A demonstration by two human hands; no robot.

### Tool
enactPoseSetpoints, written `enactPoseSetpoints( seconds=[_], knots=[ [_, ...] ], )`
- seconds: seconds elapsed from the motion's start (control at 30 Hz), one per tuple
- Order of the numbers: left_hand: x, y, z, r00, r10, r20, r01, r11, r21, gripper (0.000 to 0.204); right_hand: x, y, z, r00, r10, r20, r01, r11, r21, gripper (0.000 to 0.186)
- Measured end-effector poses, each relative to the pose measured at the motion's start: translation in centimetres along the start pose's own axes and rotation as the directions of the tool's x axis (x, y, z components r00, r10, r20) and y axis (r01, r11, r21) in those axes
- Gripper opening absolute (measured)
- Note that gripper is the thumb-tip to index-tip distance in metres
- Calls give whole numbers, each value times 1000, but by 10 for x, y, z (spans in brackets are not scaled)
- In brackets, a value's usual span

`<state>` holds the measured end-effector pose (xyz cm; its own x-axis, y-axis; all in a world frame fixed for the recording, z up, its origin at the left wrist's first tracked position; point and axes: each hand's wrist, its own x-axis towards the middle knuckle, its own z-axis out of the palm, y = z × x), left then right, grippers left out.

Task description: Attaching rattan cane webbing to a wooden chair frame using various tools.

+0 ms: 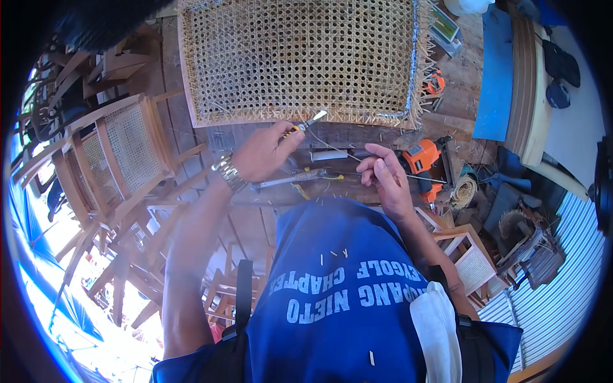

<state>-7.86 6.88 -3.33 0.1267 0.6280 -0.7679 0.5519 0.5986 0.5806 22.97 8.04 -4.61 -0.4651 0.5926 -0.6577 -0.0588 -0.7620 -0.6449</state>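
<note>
A woven cane panel (300, 60) in a wooden frame lies on the bench, with cane ends sticking out along its near and right edges. My left hand (260, 155) is closed round the yellow-and-black handle of a screwdriver-like tool (313, 119). The flat metal tip meets the panel's near edge. A thin cane strand (338, 149) runs from beside that tip to my right hand (388, 182) and on past it to the right. My right thumb and curled fingers pinch the strand, while the index finger reaches toward the panel.
Below the panel lies a hammer (294, 177). An orange power tool (420, 156) sits right of my right hand, near a coil of cane (464, 191). An orange tape measure (435, 83) rests by the panel. Wooden chairs (131, 143) crowd the left; a blue sheet (494, 76) lies right.
</note>
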Motion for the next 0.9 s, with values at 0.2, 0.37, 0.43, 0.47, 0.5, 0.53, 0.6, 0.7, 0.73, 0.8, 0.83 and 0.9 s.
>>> enactPoseSetpoints(
  seconds=[0.2, 0.37, 0.43, 0.47, 0.5, 0.53, 0.6, 0.7, 0.73, 0.8, 0.83, 0.9],
  knots=[
    [4, -13, 2, 995, 90, 36, -90, 996, -16, 42, -6, -4, -11, 997, -56, -43, 56, 998, -15, 42],
    [-8, 6, 14, 1000, 30, 3, -30, 998, -54, 44, -6, -10, -17, 992, -71, -100, 73, 997, 21, 39],
    [-11, 6, 25, 997, 46, -59, -50, 997, -56, 42, -8, -12, -21, 989, -92, -115, 99, 993, 58, 38],
    [-12, 6, 29, 991, 64, -118, -71, 996, -55, 41, -8, -13, -22, 990, -91, -111, 98, 994, 58, 38],
    [-13, 9, 33, 991, 64, -119, -71, 996, -55, 41, -8, -14, -23, 988, -92, -127, 99, 994, 52, 38],
    [-14, 12, 37, 987, 55, -152, -72, 991, -111, 41, -7, -15, -24, 985, -94, -143, 101, 994, 45, 37],
    [-16, 19, 47, 982, 45, -185, -76, 983, -167, 42, -8, -12, -27, 984, -103, -142, 105, 994, 8, 38],
    [-18, 22, 67, 966, -25, -258, -38, 971, -238, 44, -12, -13, -27, 982, -98, -163, 95, 995, -30, 38],
    [-17, 20, 74, 965, -54, -255, -26, 953, -301, 42, -14, -14, -27, 979, -84, -184, 80, 996, -29, 38],
    [-13, 10, 84, 965, -84, -248, -13, 932, -363, 40, -18, -17, -32, 969, -91, -228, 75, 994, -76, 37],
    [-11, 5, 87, 963, -83, -256, -23, 923, -385, 43, -21, -18, -35, 958, -98, -269, 66, 990, -123, 35],
    [-11, 6, 86, 962, -82, -262, -33, 913, -406, 46, -27, -20, -49, 942, -125, -312, 61, 977, -207, 34]
  ],
)
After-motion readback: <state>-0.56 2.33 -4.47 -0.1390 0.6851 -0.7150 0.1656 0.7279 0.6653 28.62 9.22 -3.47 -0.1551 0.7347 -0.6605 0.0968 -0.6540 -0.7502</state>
